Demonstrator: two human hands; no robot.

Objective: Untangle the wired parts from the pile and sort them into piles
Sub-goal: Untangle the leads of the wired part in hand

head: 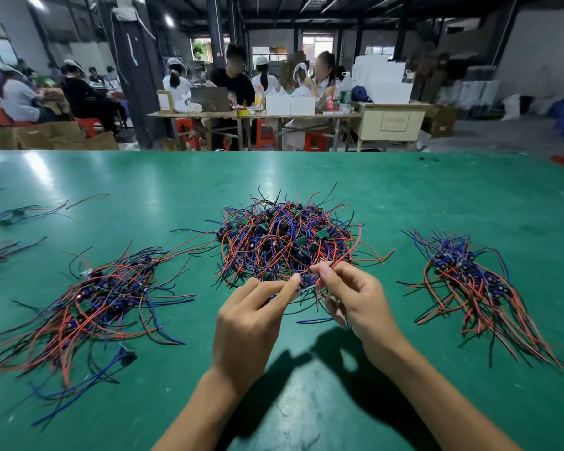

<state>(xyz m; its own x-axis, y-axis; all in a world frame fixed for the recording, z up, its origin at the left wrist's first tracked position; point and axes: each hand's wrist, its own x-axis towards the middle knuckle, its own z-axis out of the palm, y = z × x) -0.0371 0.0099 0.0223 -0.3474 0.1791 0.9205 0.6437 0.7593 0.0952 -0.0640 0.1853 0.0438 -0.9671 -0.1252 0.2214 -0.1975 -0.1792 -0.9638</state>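
Both grips busy at the near edge of the tangled pile mid-worktop: left hand pinching thumb to forefinger on a small wired part, right hand clamped on red strands just beside it. Mid-untangle by the looks of it, nothing free yet. Next up, probably teasing that part's leads out gently without dragging neighbours, then dropping it on the left sorted pile or the right sorted pile.

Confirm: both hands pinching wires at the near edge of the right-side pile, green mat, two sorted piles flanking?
Wrong pile. The head view shows the left hand and right hand pinching wires at the near edge of the middle tangled pile, not the right-side pile. The rest holds.
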